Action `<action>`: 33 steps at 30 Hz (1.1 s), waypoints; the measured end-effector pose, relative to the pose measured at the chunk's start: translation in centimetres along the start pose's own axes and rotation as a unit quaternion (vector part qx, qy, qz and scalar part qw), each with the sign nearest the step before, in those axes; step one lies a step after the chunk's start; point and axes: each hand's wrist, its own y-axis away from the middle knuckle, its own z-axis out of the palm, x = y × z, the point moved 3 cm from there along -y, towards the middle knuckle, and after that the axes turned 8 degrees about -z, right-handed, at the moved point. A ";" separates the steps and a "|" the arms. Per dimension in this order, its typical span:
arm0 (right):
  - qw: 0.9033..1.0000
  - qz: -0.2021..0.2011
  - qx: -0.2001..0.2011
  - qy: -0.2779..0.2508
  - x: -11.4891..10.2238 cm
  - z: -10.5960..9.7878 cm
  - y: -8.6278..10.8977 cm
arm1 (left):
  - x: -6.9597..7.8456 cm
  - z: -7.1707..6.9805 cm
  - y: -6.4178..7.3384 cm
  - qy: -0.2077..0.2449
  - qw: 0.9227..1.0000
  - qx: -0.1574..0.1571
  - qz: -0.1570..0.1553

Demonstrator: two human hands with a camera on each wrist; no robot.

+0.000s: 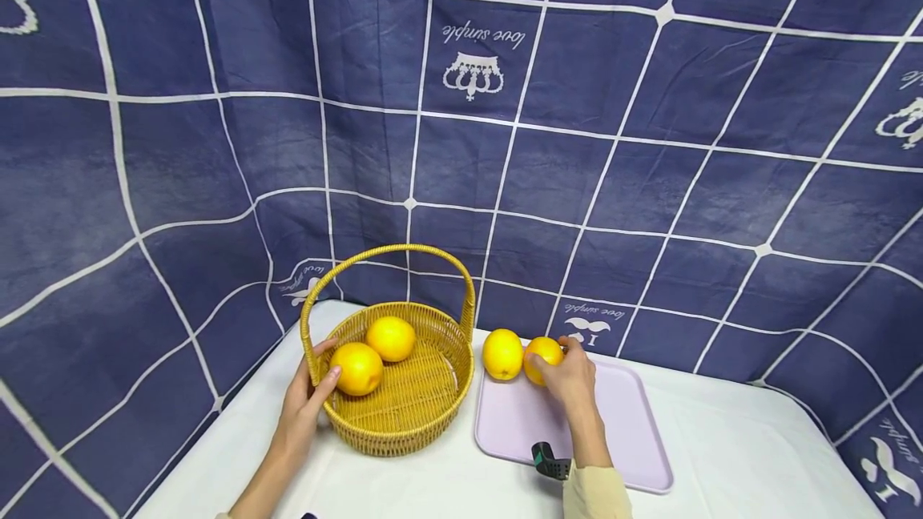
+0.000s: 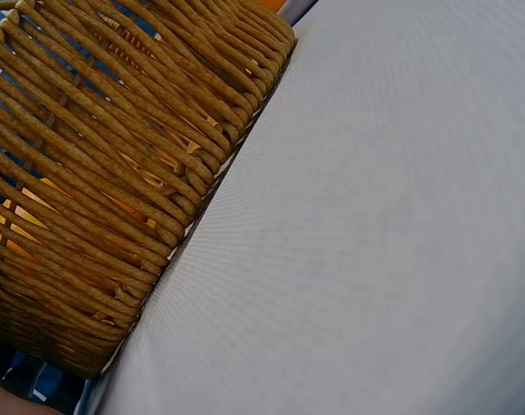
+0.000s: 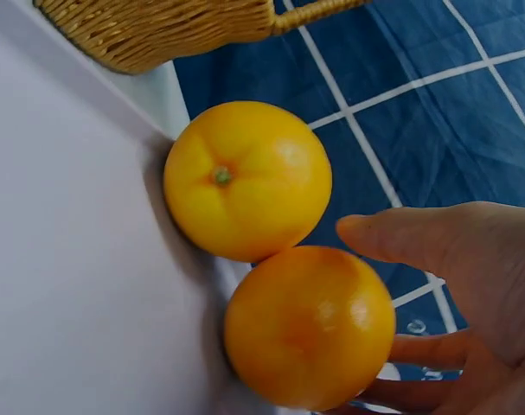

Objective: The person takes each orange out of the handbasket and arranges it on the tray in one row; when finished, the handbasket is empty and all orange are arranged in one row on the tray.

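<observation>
A round yellow wicker basket with a tall arched handle stands at the left, two oranges inside it. My left hand grips its left side near the foot of the handle, thumb over the rim. The left wrist view shows mostly the woven wall. Two more oranges sit side by side at the far left end of a pale lilac tray. My right hand is spread about the right-hand orange. In the right wrist view its thumb stands apart from that fruit, fingers beside and partly behind it. The left-hand orange touches its neighbour.
A white cloth covers the table. Behind it and along the sides hangs a blue curtain with white lines, close to the basket and the tray's far edge. A black strap device is at the right wrist, above the tray.
</observation>
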 end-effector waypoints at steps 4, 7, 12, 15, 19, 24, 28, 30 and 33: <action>1.000 -0.012 0.018 -0.013 -0.7 -0.6 0.0 | 0.0 0.1 0.1 0.000 1.000 0.000 -0.003; 0.999 -0.020 0.030 -0.024 -1.4 -1.0 0.1 | 0.0 0.1 0.2 -0.002 1.000 0.003 -0.005; 0.996 -0.052 0.051 -0.053 -2.9 -1.7 0.2 | 0.0 0.1 0.2 -0.001 1.000 -0.001 -0.005; 0.994 -0.068 0.051 -0.073 -4.0 -1.8 0.3 | 0.0 0.0 0.1 -0.003 1.000 -0.003 -0.005; 0.991 -0.082 0.045 -0.094 -5.3 -1.6 0.6 | -0.1 -0.1 0.0 -0.001 1.000 -0.005 -0.004; 0.989 -0.088 0.034 -0.118 -6.4 -1.3 0.9 | 0.0 -0.1 0.1 0.001 1.000 -0.001 0.001; 0.986 -0.093 0.027 -0.132 -7.2 -1.1 1.2 | 0.0 0.0 0.1 0.001 1.000 0.004 0.007; 0.985 -0.102 0.024 -0.139 -7.7 -1.0 1.4 | 0.0 0.0 0.0 0.001 1.000 0.004 0.007; 0.982 -0.116 0.017 -0.150 -8.4 -0.8 1.8 | -0.1 0.0 0.0 0.002 1.000 0.004 0.003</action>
